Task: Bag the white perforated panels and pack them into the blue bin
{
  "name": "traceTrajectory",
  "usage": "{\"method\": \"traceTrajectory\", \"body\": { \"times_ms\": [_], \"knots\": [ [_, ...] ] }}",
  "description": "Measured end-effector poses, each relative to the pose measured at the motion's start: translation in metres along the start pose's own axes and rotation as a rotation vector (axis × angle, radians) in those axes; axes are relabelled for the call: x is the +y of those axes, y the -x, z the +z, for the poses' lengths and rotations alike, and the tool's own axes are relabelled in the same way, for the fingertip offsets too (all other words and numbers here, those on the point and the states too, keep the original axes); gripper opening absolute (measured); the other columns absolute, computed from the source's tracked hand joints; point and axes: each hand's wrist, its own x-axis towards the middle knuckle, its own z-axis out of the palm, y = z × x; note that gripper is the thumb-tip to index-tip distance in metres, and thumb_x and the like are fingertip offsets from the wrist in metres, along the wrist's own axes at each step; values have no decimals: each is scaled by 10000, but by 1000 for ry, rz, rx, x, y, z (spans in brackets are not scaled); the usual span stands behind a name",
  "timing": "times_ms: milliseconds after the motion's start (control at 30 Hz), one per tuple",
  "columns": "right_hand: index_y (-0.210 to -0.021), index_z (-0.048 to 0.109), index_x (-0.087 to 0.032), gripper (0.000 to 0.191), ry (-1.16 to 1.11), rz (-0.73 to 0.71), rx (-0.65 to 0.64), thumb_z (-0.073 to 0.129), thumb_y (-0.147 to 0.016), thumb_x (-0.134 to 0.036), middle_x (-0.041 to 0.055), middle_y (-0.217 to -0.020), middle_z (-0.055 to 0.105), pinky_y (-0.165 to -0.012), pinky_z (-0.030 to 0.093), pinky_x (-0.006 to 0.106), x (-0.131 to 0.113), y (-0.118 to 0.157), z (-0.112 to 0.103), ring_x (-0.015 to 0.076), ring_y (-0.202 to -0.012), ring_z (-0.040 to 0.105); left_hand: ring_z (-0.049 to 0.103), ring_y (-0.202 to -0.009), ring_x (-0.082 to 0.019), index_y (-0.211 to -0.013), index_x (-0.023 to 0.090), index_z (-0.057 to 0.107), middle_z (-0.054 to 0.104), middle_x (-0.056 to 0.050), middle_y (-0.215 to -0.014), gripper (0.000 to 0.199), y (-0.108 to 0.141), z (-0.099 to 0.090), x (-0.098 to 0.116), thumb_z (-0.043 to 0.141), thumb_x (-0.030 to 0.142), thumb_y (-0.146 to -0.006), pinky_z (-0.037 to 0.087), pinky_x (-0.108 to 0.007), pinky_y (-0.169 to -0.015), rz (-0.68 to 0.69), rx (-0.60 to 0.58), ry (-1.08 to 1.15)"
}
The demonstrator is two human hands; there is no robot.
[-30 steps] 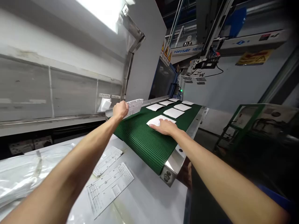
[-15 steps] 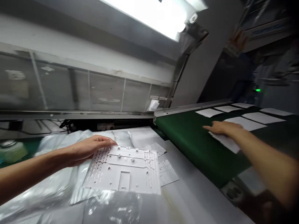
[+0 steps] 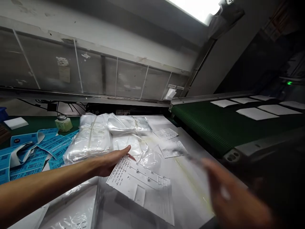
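My left hand [image 3: 111, 163] is closed on the upper left edge of a white plastic panel [image 3: 145, 187], thumb on top. Slots, small posts and a rectangular recess mark the panel, which hangs tilted above the worktable. At the lower right my right hand [image 3: 226, 187] is smeared by motion, and its fingers cannot be made out. A blurred dark streak shows beside it, too unclear to name. Two smaller white panels [image 3: 165, 134] [image 3: 172, 149] lie on the table beyond the held panel.
Bundled clear plastic bags [image 3: 91, 138] lie left of centre, beside blue printed sheets [image 3: 56, 144] and a small jar [image 3: 63, 123]. A green conveyor belt [image 3: 202, 124] at the right carries several flat white pieces [image 3: 257, 113]. Behind runs a metal-framed ledge.
My right hand has left the white piece on the conveyor and moved down and nearer. The view has shifted left, and the panel in my left hand has tilted, its right side lower.
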Motion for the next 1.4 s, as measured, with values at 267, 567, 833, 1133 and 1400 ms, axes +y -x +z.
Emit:
{"method": "traceTrajectory", "body": {
  "times_ms": [267,567,833,1133,1400],
  "knots": [
    [-1105,638,-173,380,143,-900,-20,590,-750,-45,68,-987,714,-834,532,360,-20,94,39,261,-1048,612,649,-671,-183,-1039,137,590,667,-76,-770,557,8,0,-34,570,607,-740,495,-253,-564,30,-17,-43],
    [-1408,262,-226,774,139,-389,-570,575,-771,-533,123,-1412,386,-952,437,531,-28,65,32,351,-1294,342,553,-1071,-254,-1099,253,624,556,-50,-1234,374,32,17,-22,678,353,-743,463,-354,-882,457,-95,-692],
    [-1327,372,-342,528,-43,-226,-787,550,-829,-345,20,-1283,510,-902,463,423,-33,56,41,247,-1087,534,528,-1109,-240,-1192,278,560,579,-37,-1214,458,34,9,-37,664,375,-757,427,-341,-939,443,-108,-902],
    [-1367,222,-315,730,-870,519,-417,626,-766,-403,84,-1362,409,-959,420,387,-11,109,78,241,-1221,444,536,-1060,-225,-1185,282,540,572,-27,-1187,441,29,27,-41,629,400,-769,440,-311,-887,379,-67,-1034],
    [-1376,134,-396,687,-582,573,-457,543,-827,-339,6,-1379,371,-1032,338,378,-28,117,76,197,-1258,394,593,-945,-230,-1179,231,564,640,-35,-1083,428,25,44,-30,600,382,-781,473,-283,-765,202,-120,-999]
  ]
}}
